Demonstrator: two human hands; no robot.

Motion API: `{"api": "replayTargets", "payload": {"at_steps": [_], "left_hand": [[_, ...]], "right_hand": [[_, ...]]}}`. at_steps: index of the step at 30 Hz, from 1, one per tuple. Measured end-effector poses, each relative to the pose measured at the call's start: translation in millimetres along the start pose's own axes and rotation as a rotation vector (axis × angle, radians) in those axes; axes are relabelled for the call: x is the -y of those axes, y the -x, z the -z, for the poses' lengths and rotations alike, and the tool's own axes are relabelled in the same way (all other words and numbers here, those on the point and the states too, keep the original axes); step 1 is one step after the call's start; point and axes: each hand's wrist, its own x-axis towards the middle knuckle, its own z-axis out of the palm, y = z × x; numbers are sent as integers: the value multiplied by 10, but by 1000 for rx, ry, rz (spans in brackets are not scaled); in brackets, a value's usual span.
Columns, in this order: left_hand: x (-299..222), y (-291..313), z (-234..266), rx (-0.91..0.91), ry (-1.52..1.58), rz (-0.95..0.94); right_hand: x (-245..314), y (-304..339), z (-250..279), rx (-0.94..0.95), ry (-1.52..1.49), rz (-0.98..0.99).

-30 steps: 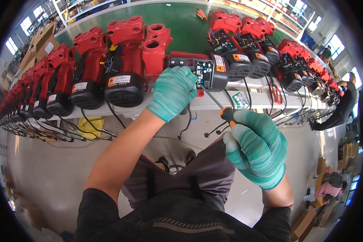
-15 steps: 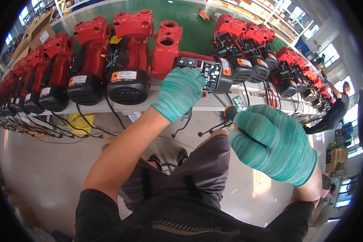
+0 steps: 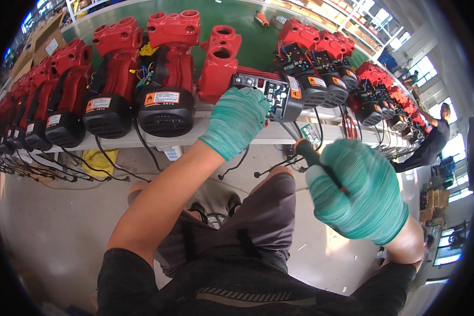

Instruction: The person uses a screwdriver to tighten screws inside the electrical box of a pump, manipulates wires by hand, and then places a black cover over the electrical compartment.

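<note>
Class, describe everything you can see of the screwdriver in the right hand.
The screwdriver has a dark handle with orange near the shaft and farther back, and a slim, grey, apparently metal shaft. The green-gloved right hand grips the handle, hiding part of it. It slants, the shaft pointing up and left in the picture toward the red and black motor unit. Its tip cannot be made out, nor whether it touches the unit.

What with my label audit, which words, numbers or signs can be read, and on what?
No wording is legible.
Motor under the left hand: orange-white label, print too small.
Large motor to its left: wide label, warning triangle; print too small.
Other motors' labels: too small or blurred.
Green-white item by the screwdriver: marks too small.
Box, upper left: white sticker, unreadable.
</note>
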Motion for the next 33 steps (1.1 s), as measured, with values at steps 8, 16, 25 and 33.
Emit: {"api": "replayTargets", "payload": {"at_steps": [8,16,25,33], "left_hand": [[3,15,-7,-31,19,-9],[0,12,-19,-19,-21,-4],[2,7,-22,1,2,3],[-8,-10,-38,-12,-9,-7]], "right_hand": [[163,2,184,337,231,-250],[190,5,168,326,138,-161],[86,-89,134,118,157,-50],[134,-67,115,183,197,-95]]}}
